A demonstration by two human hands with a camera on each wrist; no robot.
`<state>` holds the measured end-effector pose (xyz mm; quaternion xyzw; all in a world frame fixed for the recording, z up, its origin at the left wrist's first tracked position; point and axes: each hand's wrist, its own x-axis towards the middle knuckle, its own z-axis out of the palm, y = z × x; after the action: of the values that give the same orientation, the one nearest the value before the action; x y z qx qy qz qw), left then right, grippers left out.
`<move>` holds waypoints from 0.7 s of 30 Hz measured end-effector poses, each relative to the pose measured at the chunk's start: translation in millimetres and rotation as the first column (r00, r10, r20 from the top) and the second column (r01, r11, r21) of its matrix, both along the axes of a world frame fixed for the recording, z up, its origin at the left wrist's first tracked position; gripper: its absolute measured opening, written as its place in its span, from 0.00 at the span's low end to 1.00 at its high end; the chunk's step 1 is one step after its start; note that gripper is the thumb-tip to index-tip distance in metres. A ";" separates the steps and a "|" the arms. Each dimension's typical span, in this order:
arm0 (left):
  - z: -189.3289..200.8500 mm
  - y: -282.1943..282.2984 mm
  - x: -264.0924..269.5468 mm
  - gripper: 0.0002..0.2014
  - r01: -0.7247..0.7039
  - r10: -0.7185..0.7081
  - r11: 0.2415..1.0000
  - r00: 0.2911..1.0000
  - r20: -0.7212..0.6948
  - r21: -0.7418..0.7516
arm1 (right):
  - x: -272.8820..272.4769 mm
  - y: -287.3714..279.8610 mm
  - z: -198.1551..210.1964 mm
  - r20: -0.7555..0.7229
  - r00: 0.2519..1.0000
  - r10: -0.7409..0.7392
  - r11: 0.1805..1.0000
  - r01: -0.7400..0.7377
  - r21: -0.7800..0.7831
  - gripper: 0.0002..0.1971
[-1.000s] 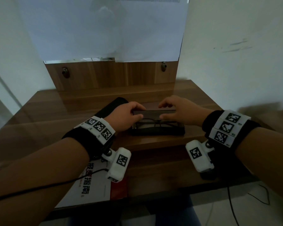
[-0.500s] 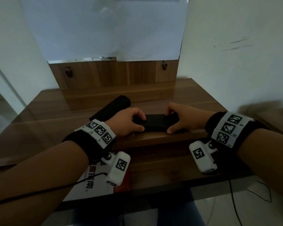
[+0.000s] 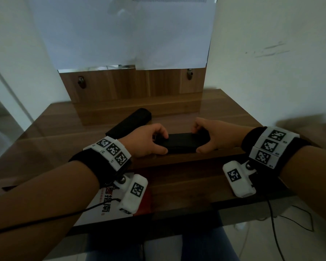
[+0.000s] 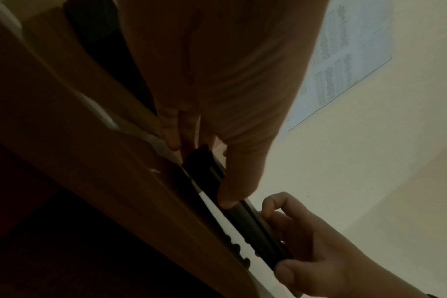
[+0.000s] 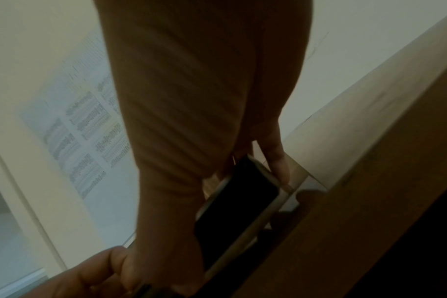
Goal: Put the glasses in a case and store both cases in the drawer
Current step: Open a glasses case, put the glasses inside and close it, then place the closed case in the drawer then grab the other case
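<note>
Closed black glasses case [image 3: 183,143] lies flat on the table [image 3: 224,117], held between both hands. Glasses not visible; judged to be inside, lid down. Left hand [image 3: 146,140] grips the case's left end, thumb along the near edge, fingers curled over the top. Right hand [image 3: 213,134] pinches the right end, thumb low on the near side, fingers hooked over the far edge. Left wrist view shows a seam line running along the case's side; cannot tell if it is fully latched.

Second black case [image 3: 129,122] lies just beyond the left hand, angled away, untouched.

Drawer [image 3: 186,187] stands pulled open below the hands at the near table edge; a red and white booklet [image 3: 109,206] lies in it under the left wrist.

Step in hand (judged): finish closing, then transfer. Press evenly at both ends until the seam shuts, keep the case level, lift clear of the table lip, lower into the drawer's free right portion
</note>
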<state>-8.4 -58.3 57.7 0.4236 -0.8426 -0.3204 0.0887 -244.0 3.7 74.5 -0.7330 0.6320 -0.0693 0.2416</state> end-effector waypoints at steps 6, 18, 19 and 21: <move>14.5 10.1 10.3 0.16 0.081 -0.087 0.990 0.995 0.042 0.114 | -3.3 16.1 19.9 0.138 0.990 0.000 0.993 -0.016 0.115 0.19; 11.7 24.3 20.2 0.09 0.153 -0.198 0.903 0.978 0.072 0.402 | -0.9 33.6 4.1 0.238 0.952 -0.193 0.783 0.004 0.621 0.24; 9.5 25.4 20.6 0.10 0.151 -0.201 0.896 0.976 0.079 0.418 | 0.8 34.3 2.6 0.212 0.959 -0.188 0.772 0.011 0.635 0.23; 5.5 27.1 22.0 0.10 0.139 -0.205 0.892 0.972 0.111 0.431 | 4.4 35.0 0.6 0.178 0.963 -0.203 0.749 0.036 0.662 0.20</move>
<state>13.6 -31.2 63.2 0.3795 -0.7924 -0.4673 -0.0984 -239.6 38.7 75.1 -0.5464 0.6285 0.0523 0.5510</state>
